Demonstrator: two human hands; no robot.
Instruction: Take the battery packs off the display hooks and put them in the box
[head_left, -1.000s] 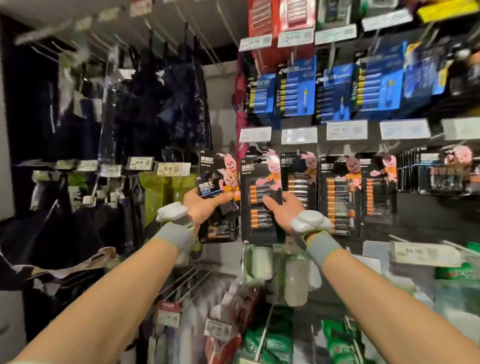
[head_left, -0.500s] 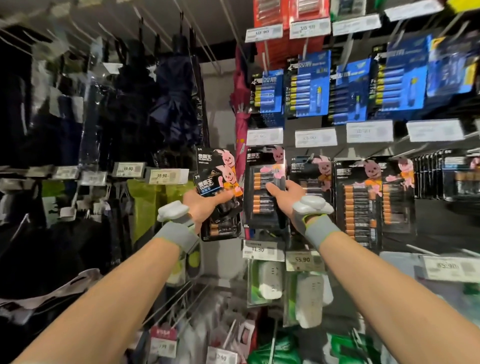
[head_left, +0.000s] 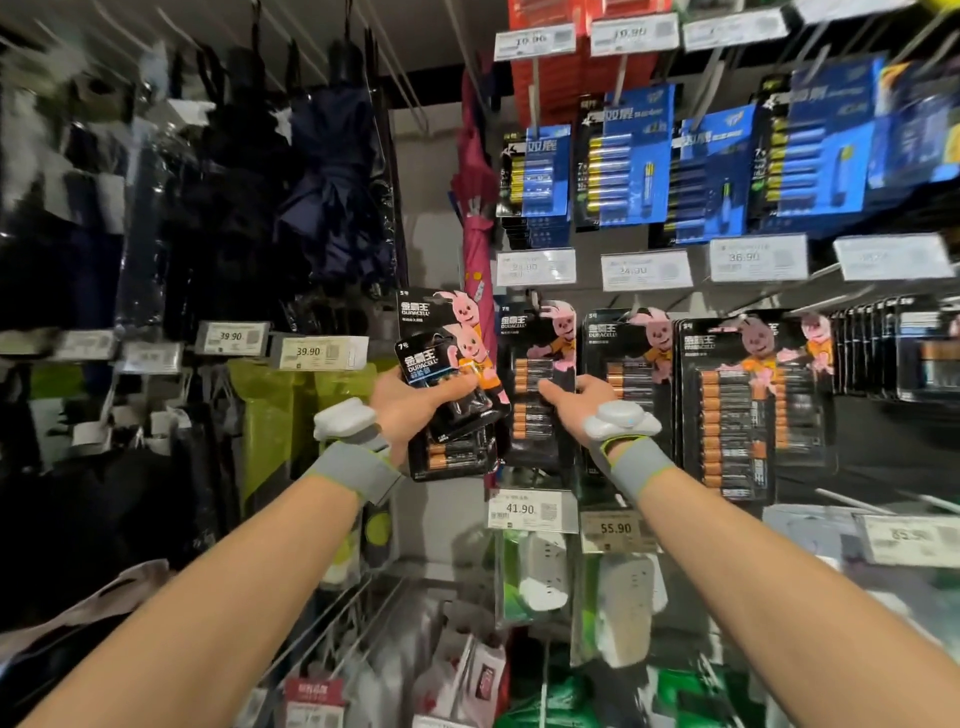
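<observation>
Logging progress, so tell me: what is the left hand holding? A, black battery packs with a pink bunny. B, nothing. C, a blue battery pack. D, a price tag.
A: the left hand grips black battery packs held off to the side of the hooks, while the right hand pinches a hanging pack.

Left hand holds two battery packs; right hand grips one hanging pack; four blue packs at one o'clock.
</observation>
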